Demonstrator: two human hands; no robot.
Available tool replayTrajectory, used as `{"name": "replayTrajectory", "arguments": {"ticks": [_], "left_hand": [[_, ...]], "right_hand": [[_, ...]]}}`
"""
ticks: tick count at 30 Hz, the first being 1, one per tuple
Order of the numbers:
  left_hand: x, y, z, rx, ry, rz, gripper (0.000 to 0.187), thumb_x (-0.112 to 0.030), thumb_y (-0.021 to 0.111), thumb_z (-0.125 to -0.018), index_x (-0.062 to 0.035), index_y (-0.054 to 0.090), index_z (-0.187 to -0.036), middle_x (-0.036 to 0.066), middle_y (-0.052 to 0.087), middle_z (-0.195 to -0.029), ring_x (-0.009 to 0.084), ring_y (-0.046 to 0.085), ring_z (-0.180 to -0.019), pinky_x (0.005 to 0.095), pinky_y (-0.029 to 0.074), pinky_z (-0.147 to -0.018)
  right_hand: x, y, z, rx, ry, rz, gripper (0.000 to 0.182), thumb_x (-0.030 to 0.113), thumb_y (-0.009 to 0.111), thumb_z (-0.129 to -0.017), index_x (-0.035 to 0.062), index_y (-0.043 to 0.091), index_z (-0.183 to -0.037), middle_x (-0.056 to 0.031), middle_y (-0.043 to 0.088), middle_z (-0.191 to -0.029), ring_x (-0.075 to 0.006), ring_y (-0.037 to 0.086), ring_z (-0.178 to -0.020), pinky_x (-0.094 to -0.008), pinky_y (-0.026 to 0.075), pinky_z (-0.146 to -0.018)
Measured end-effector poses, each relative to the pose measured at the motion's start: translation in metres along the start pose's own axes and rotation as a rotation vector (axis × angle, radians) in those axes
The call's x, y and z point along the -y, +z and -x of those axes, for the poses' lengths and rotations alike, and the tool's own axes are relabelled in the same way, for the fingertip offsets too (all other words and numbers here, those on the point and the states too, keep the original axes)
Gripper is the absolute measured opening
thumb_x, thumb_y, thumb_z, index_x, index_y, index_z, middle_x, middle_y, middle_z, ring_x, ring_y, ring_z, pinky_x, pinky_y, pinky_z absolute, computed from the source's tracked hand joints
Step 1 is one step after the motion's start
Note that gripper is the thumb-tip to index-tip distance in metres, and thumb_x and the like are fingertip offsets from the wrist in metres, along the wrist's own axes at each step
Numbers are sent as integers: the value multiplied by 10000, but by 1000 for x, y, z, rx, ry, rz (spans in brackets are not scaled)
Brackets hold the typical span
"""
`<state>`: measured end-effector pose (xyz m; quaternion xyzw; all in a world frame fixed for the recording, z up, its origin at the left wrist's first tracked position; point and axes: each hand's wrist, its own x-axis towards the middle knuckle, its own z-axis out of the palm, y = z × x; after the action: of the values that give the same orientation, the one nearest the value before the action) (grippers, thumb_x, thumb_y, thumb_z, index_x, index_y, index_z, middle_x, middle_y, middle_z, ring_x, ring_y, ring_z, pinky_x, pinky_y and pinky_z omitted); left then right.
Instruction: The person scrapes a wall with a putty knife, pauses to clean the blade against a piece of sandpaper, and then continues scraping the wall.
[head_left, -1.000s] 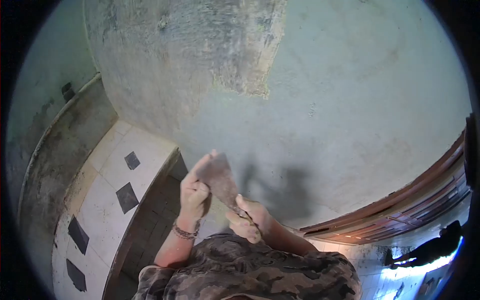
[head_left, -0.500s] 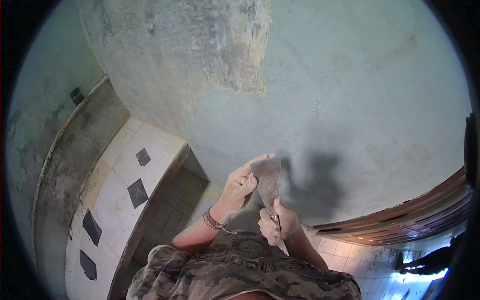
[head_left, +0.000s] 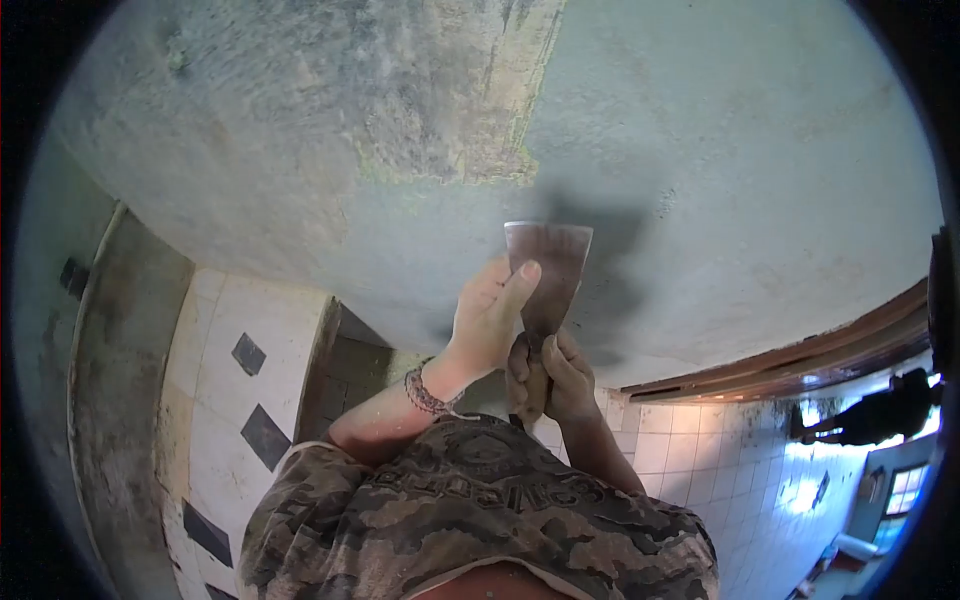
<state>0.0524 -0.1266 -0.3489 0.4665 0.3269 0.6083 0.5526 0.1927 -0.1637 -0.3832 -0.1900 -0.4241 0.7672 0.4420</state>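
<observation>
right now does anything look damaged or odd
Yes, the wall: beyond the scraper, a mottled grey patch with a ragged edge breaks up the pale green, as if the paint had come off.

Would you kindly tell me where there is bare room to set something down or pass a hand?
The ledge, between the low wall and the shirt, looks bare; so does the floor between the shirt and the brown wood. It is crowded before the shirt, where left hand and right hand hold the scraper.
</observation>
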Motion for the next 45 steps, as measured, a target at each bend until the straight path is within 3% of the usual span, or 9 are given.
{"name": "replayTrajectory", "arguments": {"ticks": [2,4,7,17,19,34,37,40,45], "left_hand": [[-7,-9,-16,115,29,-121,389,-290,464,-1025,46,533,-1210,115,651,-1079,152,641,-947,289,510,-844],[-11,-7,-28,257,28,29,389,-289,424,-1038,49,524,-1202,136,651,-1065,177,657,-916,308,531,-822],[-5,0,-32,237,-21,263,384,-302,402,-1043,45,528,-1149,148,651,-1051,195,666,-895,326,551,-784],[-9,4,-37,292,13,-37,548,-461,328,-1035,33,556,-975,133,658,-726,189,657,-633,287,528,-577],[-9,9,-39,203,33,-101,549,-457,339,-1035,28,561,-906,125,647,-692,181,639,-585,279,514,-546],[12,19,-25,-80,-37,-185,501,-456,438,-1016,-15,595,-840,-10,573,-735,52,491,-681,225,411,-599],[10,20,-26,-83,80,-304,497,-446,421,-1024,4,630,-984,24,633,-831,75,563,-730,220,452,-644],[-11,17,-34,9,-81,-113,508,-467,440,-1012,-5,626,-912,-8,582,-757,48,477,-696,238,410,-606],[-5,11,-34,-19,48,-224,488,-440,428,-1023,-4,633,-946,-6,599,-792,51,506,-710,224,420,-617]], "right_hand": [[-9,5,-6,41,-99,80,409,360,341,-1043,-10,494,-1126,-69,544,-690,-122,526,-522,-251,429,-467],[-20,16,-8,4,-227,107,511,337,336,-1046,58,204,-1454,-112,497,-782,-153,495,-474,-238,390,-378],[-15,27,-14,-123,-217,-15,590,347,315,-1048,111,59,-1524,-99,472,-772,-129,421,-439,-233,368,-371],[-13,15,-31,-78,-220,-128,497,335,228,-1054,84,189,-1481,-78,448,-718,-116,353,-403,-240,325,-336],[-1,18,-32,-157,-191,-138,441,232,317,-1039,-33,309,-1391,-48,470,-701,-91,413,-478,-236,358,-373],[-14,-2,-18,-45,-23,-263,365,322,279,-1048,150,318,-1367,-86,471,-716,-149,406,-396,-260,354,-323],[-10,-1,-18,-38,-121,-197,313,327,292,-1047,142,377,-1285,-74,465,-710,-136,411,-402,-252,348,-322],[2,8,-31,-94,-66,-134,309,341,314,-1044,123,394,-1248,-69,463,-708,-130,418,-409,-246,352,-332],[-5,20,-28,-85,-109,-137,324,346,334,-1038,111,385,-1255,-69,460,-707,-135,420,-411,-254,358,-335]]}}
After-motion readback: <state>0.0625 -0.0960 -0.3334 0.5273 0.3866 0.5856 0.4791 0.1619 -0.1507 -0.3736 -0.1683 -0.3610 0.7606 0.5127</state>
